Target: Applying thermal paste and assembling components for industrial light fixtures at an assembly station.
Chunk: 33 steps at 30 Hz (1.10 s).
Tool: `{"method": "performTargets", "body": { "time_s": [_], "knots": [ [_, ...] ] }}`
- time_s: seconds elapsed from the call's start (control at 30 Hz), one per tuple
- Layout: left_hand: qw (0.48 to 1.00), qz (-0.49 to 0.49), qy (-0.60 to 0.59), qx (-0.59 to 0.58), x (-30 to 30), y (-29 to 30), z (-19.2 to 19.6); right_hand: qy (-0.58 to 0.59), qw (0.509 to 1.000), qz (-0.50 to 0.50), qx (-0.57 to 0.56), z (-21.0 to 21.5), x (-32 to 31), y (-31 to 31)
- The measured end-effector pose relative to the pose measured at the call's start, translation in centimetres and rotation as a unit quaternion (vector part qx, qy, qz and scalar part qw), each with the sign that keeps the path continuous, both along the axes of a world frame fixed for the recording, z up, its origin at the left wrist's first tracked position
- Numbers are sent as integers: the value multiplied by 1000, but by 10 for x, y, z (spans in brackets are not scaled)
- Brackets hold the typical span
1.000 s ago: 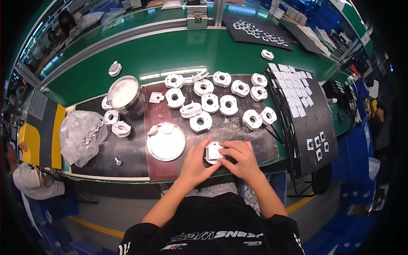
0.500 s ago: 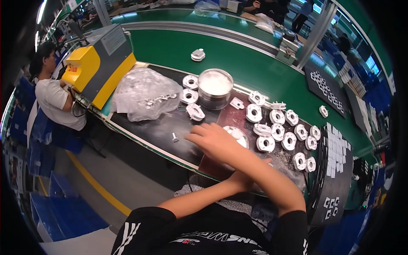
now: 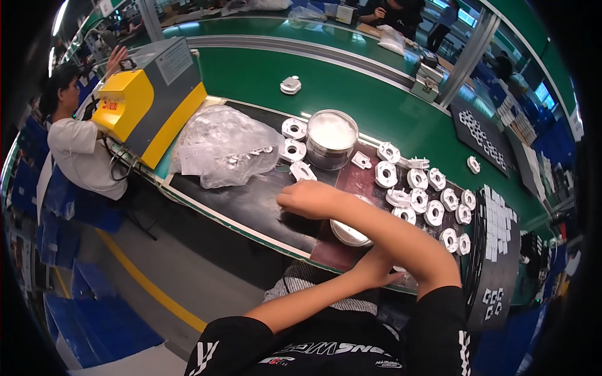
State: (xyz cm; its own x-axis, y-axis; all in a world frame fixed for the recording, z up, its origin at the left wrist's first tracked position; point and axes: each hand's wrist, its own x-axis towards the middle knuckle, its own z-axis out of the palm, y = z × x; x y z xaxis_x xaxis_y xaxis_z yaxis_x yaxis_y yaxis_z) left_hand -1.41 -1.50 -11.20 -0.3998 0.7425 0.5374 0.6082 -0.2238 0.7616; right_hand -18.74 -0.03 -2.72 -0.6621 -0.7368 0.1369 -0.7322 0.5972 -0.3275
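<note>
My forearms cross, the right one lying over the left. My right hand point(image 3: 305, 198) is low over the dark work mat point(image 3: 235, 203), its fingers closed together. Whatever they may pinch is hidden. My left hand point(image 3: 379, 266) is at the near bench edge, mostly hidden behind my right forearm. A bit of white shows by its fingertips, too small to name. Beneath my right forearm is a shallow round dish point(image 3: 348, 233) with a pale rim. Several white ring-shaped housings point(image 3: 434, 213) stand to the right, and others point(image 3: 293, 150) lie beyond my right hand.
A clear round tub point(image 3: 332, 139) of white material stands behind my right hand. Left of it lies a clear plastic bag point(image 3: 226, 147) of small parts. A yellow-and-grey machine point(image 3: 153, 100) stands at the left, with a seated person point(image 3: 84, 147) beside it. Black boards point(image 3: 495, 269) lie at the right.
My right hand has closed its fingers and come down around where a small white pin-like part lay; that part is out of sight now. The view has shifted slightly. The seated person has raised a hand.
</note>
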Motion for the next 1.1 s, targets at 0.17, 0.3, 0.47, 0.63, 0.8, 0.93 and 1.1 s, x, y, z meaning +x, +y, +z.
{"method": "performTargets", "body": {
  "time_s": [0.17, 0.3, 0.47, 0.63, 0.8, 0.93, 1.1],
  "knots": [
    [997, 10, 29, -76, -1, -4, 11, -22, 991, -105, -76, 41, 51, 77],
    [998, 11, 23, -61, -4, -7, 18, 17, 981, -192, 1, 47, 88, 123],
    [998, 13, 27, -55, -4, -6, 19, 109, 967, -212, 90, 26, 106, 140],
    [998, 16, 30, -59, -3, -5, 21, 128, 954, -239, 127, 21, 105, 137],
    [997, 19, 30, -62, -3, -5, 21, 117, 950, -233, 171, 13, 98, 136],
    [997, 17, 24, -65, -3, -6, 22, 110, 956, -234, 138, 7, 98, 140],
    [998, 11, 21, -55, -1, -5, 21, 20, 939, -332, -82, 36, 127, 142]
  ]
}}
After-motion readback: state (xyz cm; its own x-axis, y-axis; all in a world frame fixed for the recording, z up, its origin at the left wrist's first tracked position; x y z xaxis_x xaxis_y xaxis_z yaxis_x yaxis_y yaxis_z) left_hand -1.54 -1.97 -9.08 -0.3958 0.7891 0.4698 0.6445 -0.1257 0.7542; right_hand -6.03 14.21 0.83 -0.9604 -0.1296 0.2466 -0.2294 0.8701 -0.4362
